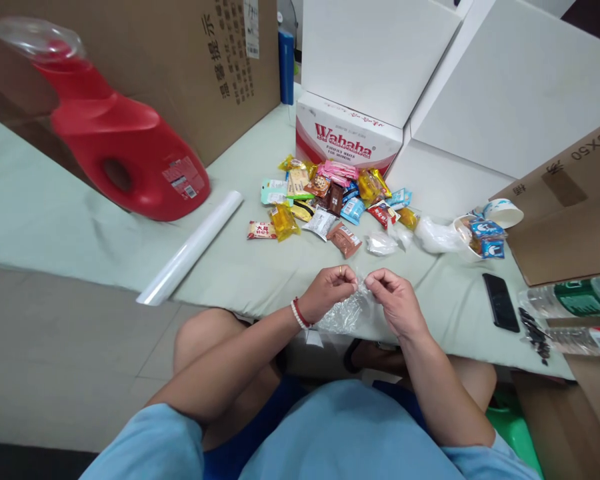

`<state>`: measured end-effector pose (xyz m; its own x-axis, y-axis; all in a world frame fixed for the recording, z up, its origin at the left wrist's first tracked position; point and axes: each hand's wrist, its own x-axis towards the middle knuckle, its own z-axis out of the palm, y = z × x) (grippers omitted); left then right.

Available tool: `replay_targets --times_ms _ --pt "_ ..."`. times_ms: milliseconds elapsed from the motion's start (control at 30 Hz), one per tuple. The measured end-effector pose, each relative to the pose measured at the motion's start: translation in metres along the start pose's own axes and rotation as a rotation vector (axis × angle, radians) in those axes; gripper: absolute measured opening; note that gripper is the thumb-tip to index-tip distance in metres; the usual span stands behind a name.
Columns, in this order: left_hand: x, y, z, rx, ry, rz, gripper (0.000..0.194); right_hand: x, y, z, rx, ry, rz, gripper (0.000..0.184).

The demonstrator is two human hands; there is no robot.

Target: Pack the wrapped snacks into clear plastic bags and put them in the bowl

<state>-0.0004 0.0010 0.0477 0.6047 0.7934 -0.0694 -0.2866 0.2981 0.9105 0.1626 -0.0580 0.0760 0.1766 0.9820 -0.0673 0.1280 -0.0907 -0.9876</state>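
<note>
Both of my hands come together over the front edge of the cloth-covered table (pixel 260 280). My left hand (pixel 330 290), with a ring and a beaded bracelet, pinches a clear plastic bag (pixel 344 315). My right hand (pixel 394 300) pinches the same bag from the other side, its fingertips close to the left ones. The bag hangs crumpled below and between the hands. Just beyond them lies a pile of wrapped snacks (pixel 334 197) in many colours. A brown snack packet (pixel 345 240) and a white crumpled plastic bag (pixel 381 243) are the nearest things ahead.
A red detergent jug (pixel 130 153) and a white plastic roll (pixel 190 250) occupy the left side. Behind the snacks stands a Wahaha box (pixel 347 137). To the right are a paper tub (pixel 467 237) with snacks, a black phone (pixel 501 302) and plastic bottles (pixel 575 298).
</note>
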Motion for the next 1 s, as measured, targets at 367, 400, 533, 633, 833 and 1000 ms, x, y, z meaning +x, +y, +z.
replay_targets --times_ms 367,400,533,633,833,1000 --pt "0.006 0.008 -0.004 -0.012 0.107 -0.181 0.033 -0.012 -0.012 0.006 -0.475 0.0 -0.448 0.018" --pt "0.006 0.008 -0.005 -0.02 0.119 -0.18 0.03 -0.014 -0.009 0.006 -0.482 0.053 -0.449 0.017" --pt "0.006 0.008 -0.009 -0.108 0.202 -0.113 0.024 -0.023 0.01 -0.003 -0.409 0.153 -0.319 0.021" --pt "0.005 0.008 -0.008 -0.015 0.2 0.058 0.02 -0.021 0.015 -0.012 -0.335 0.075 -0.192 0.024" --pt "-0.002 0.008 -0.003 0.456 0.141 0.37 0.01 0.004 -0.01 -0.011 -0.472 -0.035 -0.307 0.029" --pt "-0.003 0.005 -0.007 0.507 0.392 0.362 0.011 0.012 -0.015 -0.004 -0.44 0.218 -0.342 0.02"
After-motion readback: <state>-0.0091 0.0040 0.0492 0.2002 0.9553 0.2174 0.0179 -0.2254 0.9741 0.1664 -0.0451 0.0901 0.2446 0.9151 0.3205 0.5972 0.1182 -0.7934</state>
